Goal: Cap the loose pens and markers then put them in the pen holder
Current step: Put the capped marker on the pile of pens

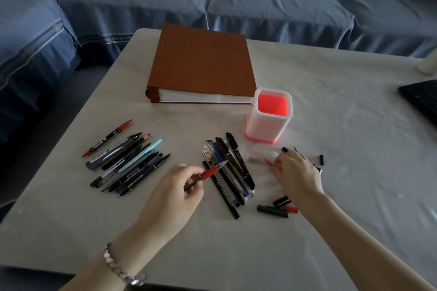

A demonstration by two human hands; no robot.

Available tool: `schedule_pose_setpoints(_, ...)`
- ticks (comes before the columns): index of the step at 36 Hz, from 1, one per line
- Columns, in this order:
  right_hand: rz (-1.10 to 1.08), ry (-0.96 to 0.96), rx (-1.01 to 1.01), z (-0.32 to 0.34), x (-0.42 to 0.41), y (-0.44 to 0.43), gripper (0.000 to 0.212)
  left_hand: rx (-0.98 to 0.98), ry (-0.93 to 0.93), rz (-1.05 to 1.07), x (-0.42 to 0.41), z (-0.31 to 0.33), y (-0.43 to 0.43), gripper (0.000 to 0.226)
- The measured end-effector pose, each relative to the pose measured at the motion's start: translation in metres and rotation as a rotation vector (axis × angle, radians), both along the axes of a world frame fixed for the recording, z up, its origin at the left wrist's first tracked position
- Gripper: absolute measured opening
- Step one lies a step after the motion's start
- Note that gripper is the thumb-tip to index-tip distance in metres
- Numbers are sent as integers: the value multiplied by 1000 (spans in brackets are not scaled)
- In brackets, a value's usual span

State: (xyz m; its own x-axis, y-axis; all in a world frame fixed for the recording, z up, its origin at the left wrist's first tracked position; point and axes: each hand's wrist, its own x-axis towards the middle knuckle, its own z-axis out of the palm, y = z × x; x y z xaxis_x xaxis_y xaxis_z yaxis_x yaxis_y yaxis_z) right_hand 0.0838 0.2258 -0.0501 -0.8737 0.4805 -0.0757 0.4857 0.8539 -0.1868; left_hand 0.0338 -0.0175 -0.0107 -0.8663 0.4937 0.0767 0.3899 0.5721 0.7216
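Observation:
My left hand (182, 186) pinches an uncapped pen with a red grip (209, 172), its tip pointing up and right. My right hand (295, 172) reaches down among the loose caps, and its fingers close around a red cap (268, 161). Other loose caps (281, 205) lie below it, black ones and a red one. A group of several pens and markers (127, 160) lies at the left. A second group of pens (230, 168) lies in the middle. The white pen holder (269, 125) with a red inside stands upright behind the caps and looks empty.
A brown binder (201, 61) lies flat behind the pen holder. A black keyboard (423, 99) reaches in from the right edge of the table. The white table (343, 125) stands in front of a blue sofa (260, 2).

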Motion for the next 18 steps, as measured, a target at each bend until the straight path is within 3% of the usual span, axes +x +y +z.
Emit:
schedule_pose_setpoints(5,-72,18,-50,4,4,0,25,58,-87,-11,1,9,4,17)
schedule_pose_setpoints(11,-90,295,-616,27,17,-11,21,128,-171,-11,3,13,5,16)
schedule_pose_setpoints(18,21,434,-900,56,24,-29,26,188,-233,-67,8,20,7,16)
